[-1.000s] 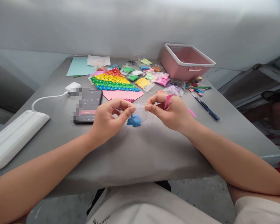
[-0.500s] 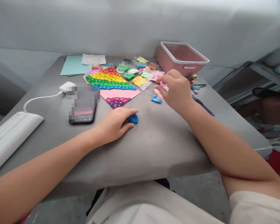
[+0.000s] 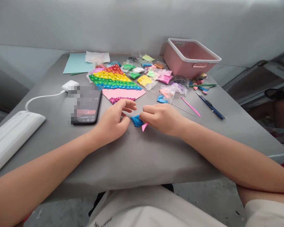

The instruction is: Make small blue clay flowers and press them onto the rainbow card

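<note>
A small lump of blue modelling clay (image 3: 136, 121) lies on the grey table between my two hands. My left hand (image 3: 115, 119) is open just left of the lump, its fingers curved and apart. The fingers of my right hand (image 3: 159, 118) are closed at the lump's right side, with the flat end of a pink clay tool (image 3: 144, 126) sticking out below them. The rest of that tool is hidden in the hand. Beyond both hands lies a pink card (image 3: 124, 93) with rainbow bands of small clay flowers (image 3: 115, 77), its near corner partly covered by my left hand.
Clay packets (image 3: 144, 80) are scattered behind the card. A pink basket (image 3: 182, 63) stands at the back right. To the right lie another pink tool (image 3: 191, 107) and a blue craft knife (image 3: 210, 105). A phone (image 3: 88, 107) and a white power strip (image 3: 16, 138) are at left.
My right hand has come from near the packets down to the blue clay, with a pink tool now in it. My left hand has let go of the clay and opened.
</note>
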### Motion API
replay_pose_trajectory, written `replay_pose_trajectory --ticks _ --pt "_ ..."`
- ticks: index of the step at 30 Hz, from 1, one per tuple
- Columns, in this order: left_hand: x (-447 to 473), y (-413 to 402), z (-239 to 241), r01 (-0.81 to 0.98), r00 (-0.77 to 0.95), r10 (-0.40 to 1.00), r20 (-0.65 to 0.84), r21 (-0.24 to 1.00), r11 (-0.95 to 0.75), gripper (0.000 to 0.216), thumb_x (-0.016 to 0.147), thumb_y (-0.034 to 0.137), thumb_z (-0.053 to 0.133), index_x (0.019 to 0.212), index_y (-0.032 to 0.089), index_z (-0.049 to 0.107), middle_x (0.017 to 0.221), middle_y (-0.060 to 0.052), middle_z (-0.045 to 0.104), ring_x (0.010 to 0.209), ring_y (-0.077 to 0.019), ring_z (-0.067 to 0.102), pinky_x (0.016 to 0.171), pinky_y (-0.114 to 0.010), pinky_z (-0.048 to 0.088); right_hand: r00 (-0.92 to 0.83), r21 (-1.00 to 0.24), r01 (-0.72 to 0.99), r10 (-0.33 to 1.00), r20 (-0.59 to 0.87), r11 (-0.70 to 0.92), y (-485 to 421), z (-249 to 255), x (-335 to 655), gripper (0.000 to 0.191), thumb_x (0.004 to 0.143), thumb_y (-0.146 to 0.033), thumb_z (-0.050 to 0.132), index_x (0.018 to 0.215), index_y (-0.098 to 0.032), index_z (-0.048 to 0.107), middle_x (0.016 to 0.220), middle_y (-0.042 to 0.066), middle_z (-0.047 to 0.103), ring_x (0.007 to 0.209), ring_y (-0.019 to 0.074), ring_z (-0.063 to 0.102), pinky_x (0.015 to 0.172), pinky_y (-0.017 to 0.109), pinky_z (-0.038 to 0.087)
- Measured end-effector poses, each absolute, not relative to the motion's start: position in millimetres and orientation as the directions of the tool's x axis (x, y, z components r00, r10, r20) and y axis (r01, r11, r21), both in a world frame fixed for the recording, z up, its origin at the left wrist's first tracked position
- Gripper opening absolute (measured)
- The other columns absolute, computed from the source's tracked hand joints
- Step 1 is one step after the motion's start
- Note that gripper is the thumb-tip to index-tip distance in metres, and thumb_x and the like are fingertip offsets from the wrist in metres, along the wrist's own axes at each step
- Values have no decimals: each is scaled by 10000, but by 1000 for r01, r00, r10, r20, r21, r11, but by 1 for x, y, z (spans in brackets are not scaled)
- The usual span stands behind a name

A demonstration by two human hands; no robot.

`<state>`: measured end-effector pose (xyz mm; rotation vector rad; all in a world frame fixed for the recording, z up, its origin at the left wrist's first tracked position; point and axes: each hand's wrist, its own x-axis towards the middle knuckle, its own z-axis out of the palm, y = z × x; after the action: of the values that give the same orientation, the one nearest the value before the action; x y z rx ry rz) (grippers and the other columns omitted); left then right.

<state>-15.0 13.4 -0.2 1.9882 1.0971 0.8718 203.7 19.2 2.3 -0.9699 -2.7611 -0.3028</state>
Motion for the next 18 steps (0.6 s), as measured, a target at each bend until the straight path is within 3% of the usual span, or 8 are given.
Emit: replay_pose_trajectory --ticks 6,11,14,18 --pt "-14 16 -7 430 546 816 190 772 -467 527 719 66 473 1217 151 624 1296 -133 698 1232 -282 652 1067 -434 514 -776 172 621 567 277 765 16 5 207 223 932 -117 479 806 -191 648 717 13 556 551 126 352 535 280 222" --pt "-14 15 -6 468 703 700 129 657 -591 659 770 100 467 1426 80 530 1511 -197 550 1436 -337 484 1228 -536 354 -568 -7 707 573 591 708 18 16 224 212 970 -175 497 916 -219 697 789 27 643 681 139 562 619 252 417" --pt "-15 12 0 494 749 658 78 596 -633 637 812 120 458 1446 73 504 1512 -193 551 1428 -322 497 1217 -525 375 -444 -87 727 563 697 681 23 20 227 171 904 -154 503 912 -218 662 816 38 665 706 162 583 644 282 445" --pt "-17 11 5 468 741 652 161 572 -674 505 837 109 446 1324 81 577 1280 -158 704 1199 -264 668 1068 -426 522 -388 -213 742 667 636 636 33 15 223 113 767 -139 447 700 -230 450 642 12 555 592 153 481 572 294 363"
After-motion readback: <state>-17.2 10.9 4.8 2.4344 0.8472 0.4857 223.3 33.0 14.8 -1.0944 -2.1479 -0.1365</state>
